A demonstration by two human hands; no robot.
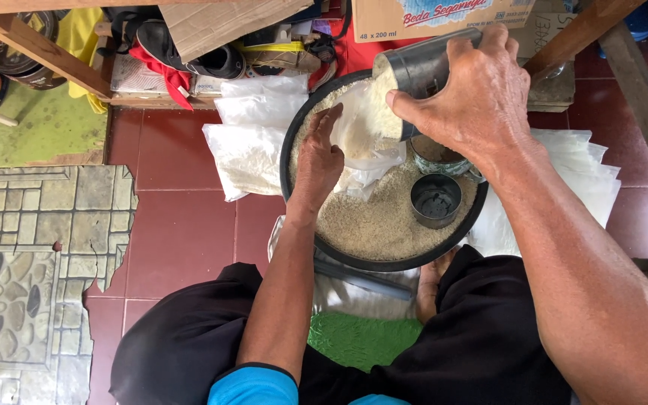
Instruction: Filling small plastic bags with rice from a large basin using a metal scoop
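Black basin (305, 225) of rice on the red tile floor (181, 232), just ahead of the knees; small dark cup (436, 200) standing in the grain. Left hand (316, 161): grip closed on clear plastic bag (361, 154) (mouth held open). Right hand (481, 94): grip wrapped round tilted metal can (418, 64), rice spilling into bag. Beyond: filled bags (253, 131) beside the basin

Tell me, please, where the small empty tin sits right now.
In the head view, the empty tin stands upright on the rice in the right part of the black basin, just below a second tin and under the right hand.
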